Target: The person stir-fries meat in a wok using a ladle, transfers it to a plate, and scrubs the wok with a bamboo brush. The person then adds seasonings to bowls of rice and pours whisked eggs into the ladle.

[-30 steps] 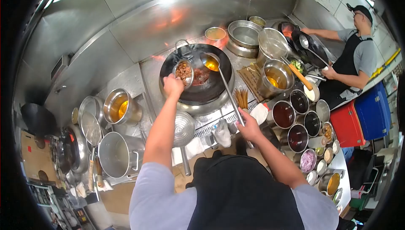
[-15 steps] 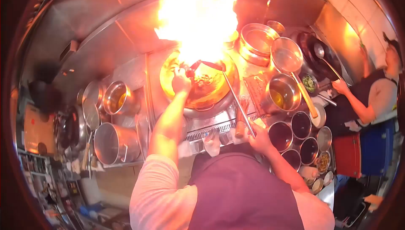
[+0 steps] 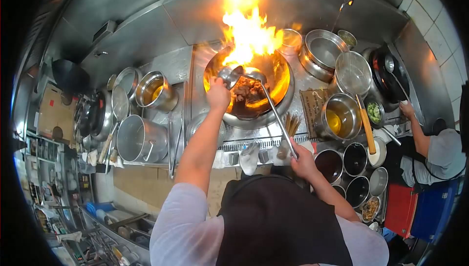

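On the steel stove top (image 3: pixel 168 61), the big wok (image 3: pixel 285 90) sits between the back and front edges, with tall flames (image 3: pixel 249 34) at its far rim. The tall pot (image 3: pixel 133 139) stands at the front edge, well to its left. Your right hand (image 3: pixel 304 159) is closed around the handle of the long ladle (image 3: pixel 277 113). Your left hand (image 3: pixel 218 95) grips the small metal bowl (image 3: pixel 228 75) above the wok. The brown pieces (image 3: pixel 246 92) lie inside the wok.

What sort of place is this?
Most likely a restaurant kitchen: tall flames rise from a big wok, metal pots stand beside it, and a co-worker in an apron stands at another station.
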A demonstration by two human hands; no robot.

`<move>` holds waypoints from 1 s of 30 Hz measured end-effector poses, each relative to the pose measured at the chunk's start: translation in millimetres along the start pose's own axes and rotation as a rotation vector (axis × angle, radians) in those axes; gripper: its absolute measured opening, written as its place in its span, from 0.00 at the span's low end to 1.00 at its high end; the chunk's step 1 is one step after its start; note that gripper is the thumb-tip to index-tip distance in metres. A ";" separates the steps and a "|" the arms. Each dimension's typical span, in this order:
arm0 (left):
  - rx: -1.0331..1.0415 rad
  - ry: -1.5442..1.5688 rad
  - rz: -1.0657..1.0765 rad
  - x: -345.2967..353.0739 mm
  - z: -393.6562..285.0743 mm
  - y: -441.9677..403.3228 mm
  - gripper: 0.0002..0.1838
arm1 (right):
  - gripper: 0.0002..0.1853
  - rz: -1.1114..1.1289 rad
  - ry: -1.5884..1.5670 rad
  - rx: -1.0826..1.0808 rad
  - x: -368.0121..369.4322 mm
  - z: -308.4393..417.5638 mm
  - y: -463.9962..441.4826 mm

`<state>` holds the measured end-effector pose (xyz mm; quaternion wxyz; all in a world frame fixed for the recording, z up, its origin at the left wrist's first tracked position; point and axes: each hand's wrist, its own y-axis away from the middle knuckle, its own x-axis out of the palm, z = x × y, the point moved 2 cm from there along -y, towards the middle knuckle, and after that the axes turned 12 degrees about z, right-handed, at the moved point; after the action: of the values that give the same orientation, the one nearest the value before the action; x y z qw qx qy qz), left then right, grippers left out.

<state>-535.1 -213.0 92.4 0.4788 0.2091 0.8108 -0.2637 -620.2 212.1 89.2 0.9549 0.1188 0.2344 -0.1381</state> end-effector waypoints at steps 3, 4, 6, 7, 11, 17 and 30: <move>-0.049 -0.016 -0.135 -2.8 -4.2 0.3 0.08 | 0.44 -0.077 0.088 -0.095 1.5 4.6 1.5; 0.020 0.013 -0.010 -4.6 -1.5 0.8 0.08 | 0.44 -0.082 0.096 -0.095 0.4 8.3 3.4; -0.077 0.083 -0.032 -8.8 1.7 2.0 0.10 | 0.44 -0.071 0.116 -0.065 -1.6 12.0 10.2; -0.172 0.144 -0.061 -14.6 5.8 0.3 0.12 | 0.44 -0.061 0.129 -0.046 -2.5 14.1 9.9; -0.343 0.440 0.068 -1.0 62.4 -15.1 0.11 | 0.44 -0.054 0.161 -0.094 -9.7 31.8 26.5; -0.472 1.259 0.011 -73.1 67.0 33.9 0.09 | 0.42 0.064 -0.129 0.011 -5.8 21.7 45.8; -0.264 0.094 -0.444 -141.6 82.0 45.1 0.11 | 0.44 -0.069 0.355 -0.097 -34.4 22.7 33.1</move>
<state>-389.5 -241.8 174.7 0.3941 -0.0260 0.8856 -0.2443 -629.5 243.5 130.6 0.8979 0.0872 0.4095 -0.1362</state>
